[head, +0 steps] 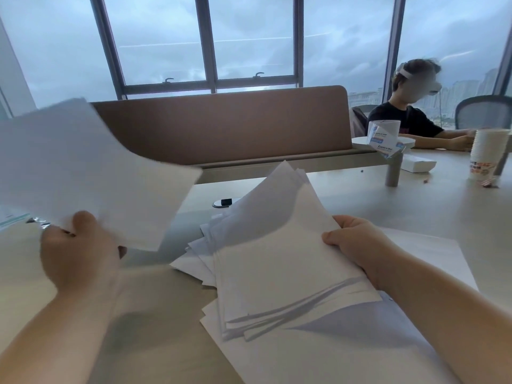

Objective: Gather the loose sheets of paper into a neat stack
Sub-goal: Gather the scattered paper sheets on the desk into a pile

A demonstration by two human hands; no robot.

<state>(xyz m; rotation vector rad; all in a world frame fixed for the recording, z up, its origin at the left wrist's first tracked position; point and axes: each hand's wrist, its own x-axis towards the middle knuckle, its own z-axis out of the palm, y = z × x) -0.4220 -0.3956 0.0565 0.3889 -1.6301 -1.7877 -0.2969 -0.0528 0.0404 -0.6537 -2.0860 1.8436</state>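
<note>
My left hand pinches the near edge of a single white sheet and holds it raised above the left side of the table. My right hand grips the right edge of a bundle of several white sheets, lifted and curling, its far corner pointing up. Under the bundle more loose sheets lie spread on the table, and a few corners stick out to its left.
A brown desk divider runs across the back of the table. A stack of paper cups, a white box and a grey post stand at the right. A person sits beyond.
</note>
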